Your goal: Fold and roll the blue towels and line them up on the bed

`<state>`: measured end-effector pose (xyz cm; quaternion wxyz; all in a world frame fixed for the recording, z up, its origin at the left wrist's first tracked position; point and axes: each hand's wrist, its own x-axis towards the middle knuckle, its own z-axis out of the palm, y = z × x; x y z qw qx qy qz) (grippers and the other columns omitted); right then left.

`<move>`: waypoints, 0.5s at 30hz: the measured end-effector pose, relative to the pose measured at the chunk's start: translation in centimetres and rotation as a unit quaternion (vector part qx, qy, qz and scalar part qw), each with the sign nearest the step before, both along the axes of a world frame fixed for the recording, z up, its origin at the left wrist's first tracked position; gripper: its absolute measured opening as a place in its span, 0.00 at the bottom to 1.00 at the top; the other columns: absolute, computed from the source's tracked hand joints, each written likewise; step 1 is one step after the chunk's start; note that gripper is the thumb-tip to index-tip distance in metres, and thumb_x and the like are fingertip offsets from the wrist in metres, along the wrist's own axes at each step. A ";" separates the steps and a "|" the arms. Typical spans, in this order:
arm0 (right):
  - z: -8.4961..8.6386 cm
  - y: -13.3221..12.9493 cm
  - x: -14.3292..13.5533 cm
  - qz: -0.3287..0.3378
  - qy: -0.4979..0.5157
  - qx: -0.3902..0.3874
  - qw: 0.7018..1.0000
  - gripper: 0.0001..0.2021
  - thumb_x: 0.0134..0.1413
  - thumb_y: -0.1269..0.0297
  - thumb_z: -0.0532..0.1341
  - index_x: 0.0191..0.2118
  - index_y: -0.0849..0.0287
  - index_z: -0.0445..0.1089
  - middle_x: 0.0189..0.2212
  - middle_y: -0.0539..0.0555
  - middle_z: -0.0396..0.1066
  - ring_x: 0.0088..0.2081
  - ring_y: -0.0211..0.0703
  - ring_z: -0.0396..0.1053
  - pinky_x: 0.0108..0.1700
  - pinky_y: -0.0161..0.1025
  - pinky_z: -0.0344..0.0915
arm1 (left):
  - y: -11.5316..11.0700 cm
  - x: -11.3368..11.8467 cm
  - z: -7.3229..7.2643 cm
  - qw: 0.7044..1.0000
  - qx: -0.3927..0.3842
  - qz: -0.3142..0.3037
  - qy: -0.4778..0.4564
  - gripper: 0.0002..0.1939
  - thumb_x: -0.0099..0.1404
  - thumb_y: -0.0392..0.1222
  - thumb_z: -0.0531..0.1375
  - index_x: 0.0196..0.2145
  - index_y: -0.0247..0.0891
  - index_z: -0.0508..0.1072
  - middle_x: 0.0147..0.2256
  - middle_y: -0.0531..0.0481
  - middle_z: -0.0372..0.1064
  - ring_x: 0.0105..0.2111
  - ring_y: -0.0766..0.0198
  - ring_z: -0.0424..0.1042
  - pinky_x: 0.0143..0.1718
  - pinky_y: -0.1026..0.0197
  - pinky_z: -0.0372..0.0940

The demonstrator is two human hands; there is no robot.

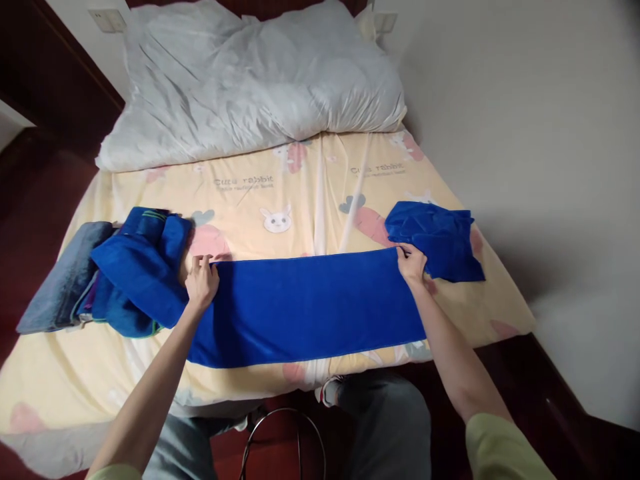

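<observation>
A long blue towel (320, 303) lies spread flat across the front of the bed, its long edges running left to right. My left hand (201, 283) is closed on its far left corner, with the fingers bent over the edge. At the far right corner, my right hand (411, 263) pinches the towel between thumb and fingers. Just beyond that hand sits a crumpled blue cloth (433, 237). To the left of my left hand is a heap of blue cloths (137, 267), some with green edging, against folded denim (70, 277).
The bed (300, 200) has a yellow sheet printed with rabbits and carrots. A large whitish pillow (260, 80) lies at its head. A pale wall (525, 167) rises on the right. Below the front edge are my knees and a thin metal hoop (285, 411).
</observation>
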<state>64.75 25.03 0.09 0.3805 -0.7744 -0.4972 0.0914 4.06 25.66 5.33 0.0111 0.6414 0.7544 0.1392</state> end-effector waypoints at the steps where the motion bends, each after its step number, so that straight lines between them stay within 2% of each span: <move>1: 0.6 -0.7 -0.9 0.005 -0.032 -0.004 0.999 0.22 0.61 0.55 0.56 0.52 0.63 0.74 0.47 0.65 0.77 0.50 0.56 0.74 0.56 0.52 0.66 | -0.8 0.8 0.2 1.000 0.012 -0.025 0.008 0.23 0.70 0.45 0.51 0.59 0.38 0.69 0.59 0.35 0.63 0.55 0.44 0.67 0.53 0.46 0.64; 4: 2.1 -3.3 -4.7 0.047 -0.140 -0.022 0.989 0.26 0.66 0.57 0.51 0.65 0.63 0.63 0.62 0.66 0.65 0.65 0.59 0.59 0.65 0.57 0.55 | -3.4 3.5 0.0 0.992 0.010 -0.122 0.025 0.27 0.71 0.48 0.51 0.65 0.42 0.62 0.67 0.40 0.51 0.68 0.40 0.48 0.64 0.38 0.50; 6: 2.5 -5.0 -7.4 0.135 -0.181 -0.048 0.973 0.27 0.68 0.56 0.48 0.68 0.59 0.58 0.67 0.60 0.58 0.69 0.57 0.52 0.68 0.58 0.49 | -4.7 4.8 -0.7 0.986 -0.016 -0.163 0.021 0.29 0.71 0.50 0.51 0.67 0.46 0.59 0.70 0.45 0.46 0.70 0.39 0.38 0.67 0.33 0.41; 8: 2.2 -6.1 -9.4 0.229 -0.201 -0.083 0.949 0.28 0.68 0.54 0.47 0.70 0.52 0.53 0.69 0.52 0.53 0.70 0.54 0.48 0.70 0.57 0.46 | -5.4 5.4 -1.6 0.985 -0.032 -0.169 0.009 0.30 0.71 0.53 0.51 0.68 0.48 0.57 0.71 0.46 0.43 0.71 0.37 0.33 0.66 0.30 0.37; 10: 1.4 -6.3 -10.0 0.272 -0.208 -0.111 0.933 0.28 0.69 0.52 0.46 0.71 0.46 0.49 0.70 0.47 0.49 0.71 0.51 0.45 0.71 0.57 0.43 | -5.3 5.2 -2.4 0.988 -0.035 -0.151 0.005 0.32 0.71 0.55 0.51 0.69 0.47 0.55 0.71 0.45 0.42 0.70 0.35 0.32 0.66 0.27 0.34; 12: 0.6 -5.9 -9.1 0.258 -0.206 -0.127 0.935 0.29 0.69 0.50 0.45 0.72 0.46 0.48 0.71 0.47 0.46 0.72 0.51 0.43 0.71 0.58 0.42 | -4.8 4.5 -2.9 0.992 -0.033 -0.123 0.009 0.33 0.71 0.56 0.50 0.70 0.47 0.54 0.72 0.45 0.40 0.70 0.34 0.31 0.65 0.26 0.34; 15: -0.4 -4.5 -6.0 0.186 -0.196 -0.139 0.953 0.29 0.69 0.51 0.45 0.72 0.52 0.49 0.72 0.51 0.43 0.72 0.52 0.41 0.71 0.59 0.41 | -3.9 3.0 -3.0 0.996 -0.028 -0.084 0.014 0.32 0.71 0.57 0.49 0.70 0.48 0.53 0.71 0.44 0.41 0.70 0.35 0.33 0.64 0.26 0.35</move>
